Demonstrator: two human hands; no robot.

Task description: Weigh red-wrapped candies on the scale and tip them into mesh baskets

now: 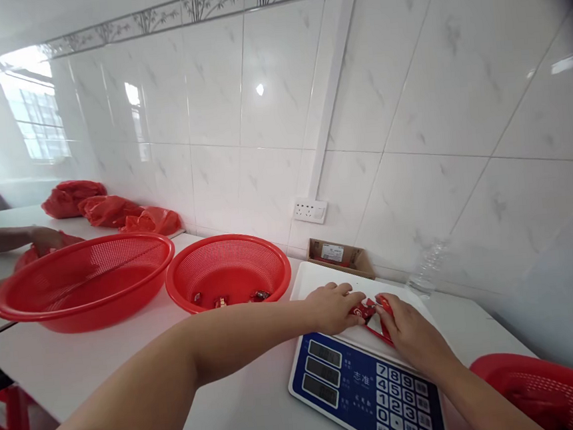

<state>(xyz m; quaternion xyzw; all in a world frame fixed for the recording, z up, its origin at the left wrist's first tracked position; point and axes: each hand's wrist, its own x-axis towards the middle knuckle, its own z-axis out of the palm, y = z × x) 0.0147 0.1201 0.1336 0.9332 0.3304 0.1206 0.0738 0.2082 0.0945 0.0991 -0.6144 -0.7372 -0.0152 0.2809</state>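
Note:
Both my hands rest on the white platform of an electronic scale (pixel 316 276) with a blue keypad panel. My left hand (pixel 332 307) is closed, pinching small red-wrapped sweets (pixel 362 311) against the platform. My right hand (pixel 409 330) is closed on a red wrapper or bag (pixel 383 305) right beside them. The two hands nearly touch over the scale.
A small red perforated basket (pixel 228 272) holding a few sweets and a bigger red basket (pixel 84 281) stand to the left. Another red basket (pixel 537 387) sits at the lower right. Another person's hands (pixel 42 240) work at the far left near red plastic bags (pixel 110 210). A cardboard box (pixel 339 256) stands against the tiled wall.

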